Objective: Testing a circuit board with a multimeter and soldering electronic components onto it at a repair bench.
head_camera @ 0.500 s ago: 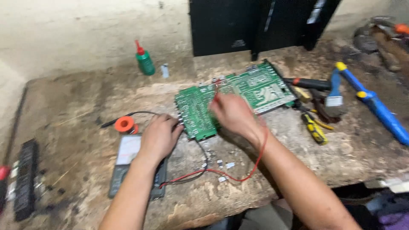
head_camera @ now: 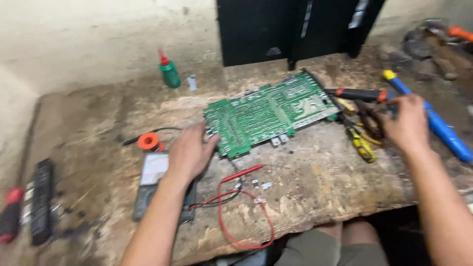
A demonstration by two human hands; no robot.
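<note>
The circuit board (head_camera: 271, 113) is lying flat near the middle of the counter (head_camera: 315, 182), its long axis running from lower left up to upper right. The left hand (head_camera: 189, 152) is resting at the board's lower-left corner, fingers spread and flat, gripping nothing; its heel is lying over a grey multimeter (head_camera: 152, 184). This hand is the nearer one to the board. The right hand (head_camera: 406, 123) is sitting well off past the board's right end, over a cluster of tools: yellow-handled pliers (head_camera: 359, 143) just to its left, a black and red screwdriver (head_camera: 359, 93) above them, and a blue tool (head_camera: 433, 120) passing behind it. Motion blur is hiding its fingers, so I cannot tell whether they are closing on anything. A red lead (head_camera: 241, 216) is looping toward the front edge, with a red probe (head_camera: 244, 173) just below the board. A green bottle (head_camera: 170, 71) is standing at the back, well apart.
</note>
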